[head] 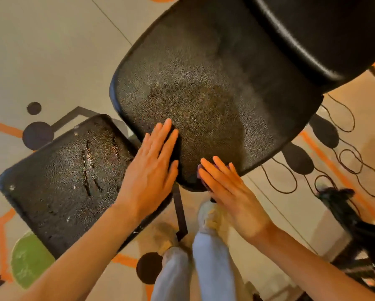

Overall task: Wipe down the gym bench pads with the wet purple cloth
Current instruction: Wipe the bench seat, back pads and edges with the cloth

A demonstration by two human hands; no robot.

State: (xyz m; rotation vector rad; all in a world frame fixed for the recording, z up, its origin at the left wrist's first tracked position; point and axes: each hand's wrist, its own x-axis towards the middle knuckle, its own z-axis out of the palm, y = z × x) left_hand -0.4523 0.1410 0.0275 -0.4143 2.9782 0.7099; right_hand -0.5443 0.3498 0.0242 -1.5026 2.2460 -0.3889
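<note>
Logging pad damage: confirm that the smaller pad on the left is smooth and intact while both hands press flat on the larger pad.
Wrong in one respect: the smaller pad is torn, with long slits, as the head view shows. Left hand and right hand do press flat on the larger pad.

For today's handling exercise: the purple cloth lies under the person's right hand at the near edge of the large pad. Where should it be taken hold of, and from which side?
Only a small purple edge of the cloth shows, past the fingertips of the right hand, pressed flat on the large pad. Being flattened, it probably suits a pinch at that exposed edge, coming from above on the pad's inner side. The left hand lies flat beside it.
</note>
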